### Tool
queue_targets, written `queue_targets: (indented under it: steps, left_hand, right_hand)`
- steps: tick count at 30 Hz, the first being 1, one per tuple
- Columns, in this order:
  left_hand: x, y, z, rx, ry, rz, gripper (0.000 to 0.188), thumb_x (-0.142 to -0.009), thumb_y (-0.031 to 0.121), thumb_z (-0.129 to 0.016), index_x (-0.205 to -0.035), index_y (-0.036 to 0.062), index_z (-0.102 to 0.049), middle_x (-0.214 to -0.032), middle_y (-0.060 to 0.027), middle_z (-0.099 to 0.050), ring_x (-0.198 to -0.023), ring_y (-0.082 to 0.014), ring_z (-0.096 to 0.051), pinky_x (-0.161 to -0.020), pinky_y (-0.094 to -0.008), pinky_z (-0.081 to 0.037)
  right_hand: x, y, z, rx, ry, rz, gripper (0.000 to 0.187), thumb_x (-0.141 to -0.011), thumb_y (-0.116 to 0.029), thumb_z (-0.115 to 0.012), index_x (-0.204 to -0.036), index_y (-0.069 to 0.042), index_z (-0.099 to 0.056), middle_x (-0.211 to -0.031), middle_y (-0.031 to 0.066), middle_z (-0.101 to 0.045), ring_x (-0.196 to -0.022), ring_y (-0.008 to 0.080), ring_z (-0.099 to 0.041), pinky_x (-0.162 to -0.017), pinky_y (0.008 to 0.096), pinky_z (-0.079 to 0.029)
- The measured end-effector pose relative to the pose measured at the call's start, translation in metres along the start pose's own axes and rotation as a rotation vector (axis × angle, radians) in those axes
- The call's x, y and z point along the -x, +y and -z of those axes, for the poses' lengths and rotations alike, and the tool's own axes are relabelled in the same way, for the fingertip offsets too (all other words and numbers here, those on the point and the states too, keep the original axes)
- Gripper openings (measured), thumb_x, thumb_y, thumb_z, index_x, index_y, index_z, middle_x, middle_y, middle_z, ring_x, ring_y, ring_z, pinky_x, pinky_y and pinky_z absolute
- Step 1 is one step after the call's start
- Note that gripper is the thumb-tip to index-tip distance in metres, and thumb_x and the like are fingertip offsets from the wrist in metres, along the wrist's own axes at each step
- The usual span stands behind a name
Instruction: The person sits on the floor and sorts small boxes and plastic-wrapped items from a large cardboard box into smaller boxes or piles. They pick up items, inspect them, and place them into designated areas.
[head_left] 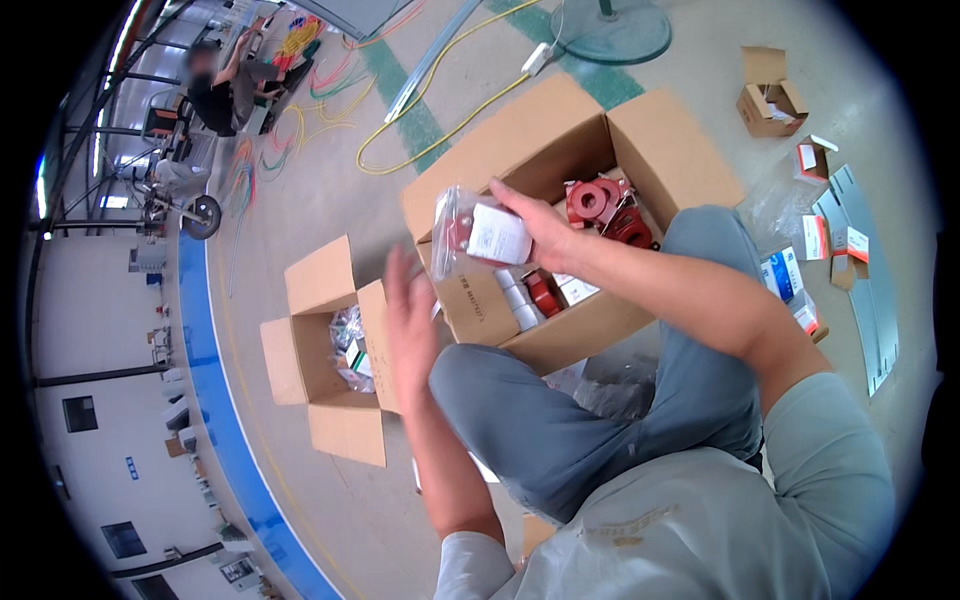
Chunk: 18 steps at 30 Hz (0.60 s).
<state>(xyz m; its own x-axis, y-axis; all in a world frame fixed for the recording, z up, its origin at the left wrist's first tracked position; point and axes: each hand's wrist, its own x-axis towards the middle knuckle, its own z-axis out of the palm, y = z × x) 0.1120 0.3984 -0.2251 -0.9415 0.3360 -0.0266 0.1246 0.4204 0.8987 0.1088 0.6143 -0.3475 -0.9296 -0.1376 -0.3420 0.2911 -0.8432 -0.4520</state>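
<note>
My right hand is closed on a clear plastic bag with a white label or card and something reddish inside. It holds the bag above the near-left side of a large open cardboard box in front of my knees. In that box lie red ring-shaped parts, another red part and small white cartons. My left hand, slightly blurred, is raised with fingers stretched out and nothing in it. It is between the large box and a smaller open cardboard box holding clear bags and a small carton.
To the right stand a small open carton, several small orange-and-white boxes and long metal strips. A yellow cable and a round green base are ahead. Far left, a person crouches near coloured cables.
</note>
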Motion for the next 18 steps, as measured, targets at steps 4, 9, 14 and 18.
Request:
queue_targets:
  steps: [4, 9, 14, 18]
  left_hand:
    - [-0.030, 0.013, -0.069, -0.037, -0.047, 0.004, 0.045, -0.112, 0.033, -0.053, -0.145, 0.0042, -0.063, -0.124, -0.0121, -0.074, -0.100, -0.0150, -0.070, -0.081, -0.0342, -0.060]
    - [-0.053, 0.014, -0.087, -0.557, 0.221, -0.493, 0.027, -0.109, 0.024, -0.059, -0.116, 0.0034, -0.075, -0.090, -0.0125, -0.075, -0.076, -0.0237, -0.070, -0.070, -0.0353, -0.056]
    - [-0.063, 0.052, -0.079, -0.677, 0.375, -0.790, 0.018, -0.105, 0.017, -0.066, -0.096, 0.0024, -0.071, -0.079, -0.0130, -0.068, -0.067, -0.0323, -0.062, -0.064, -0.0364, -0.051]
    - [-0.076, 0.075, -0.076, -0.596, 0.424, -0.858, 0.021, -0.104, 0.017, -0.069, -0.091, 0.0009, -0.066, -0.070, -0.0097, -0.057, -0.060, -0.0222, -0.053, -0.059, -0.0343, -0.045]
  right_hand:
    - [0.011, -0.011, 0.006, 0.048, -0.050, 0.020, 0.072, -0.102, -0.075, -0.044, -0.138, -0.016, -0.065, -0.129, 0.0032, -0.071, -0.118, 0.0219, -0.068, -0.098, 0.0469, -0.055]
    - [0.015, -0.029, 0.009, 0.024, -0.082, -0.003, 0.084, -0.098, -0.084, -0.035, -0.147, -0.020, -0.057, -0.138, 0.0022, -0.065, -0.125, 0.0250, -0.064, -0.103, 0.0513, -0.051]
    - [0.015, -0.041, 0.003, -0.023, -0.216, 0.014, 0.090, -0.096, -0.087, -0.031, -0.152, -0.020, -0.052, -0.142, 0.0024, -0.063, -0.126, 0.0247, -0.063, -0.102, 0.0493, -0.052]
    - [0.010, -0.036, 0.006, -0.083, -0.204, 0.044, 0.094, -0.091, -0.092, -0.033, -0.142, -0.019, -0.062, -0.134, 0.0057, -0.068, -0.117, 0.0257, -0.067, -0.090, 0.0451, -0.055]
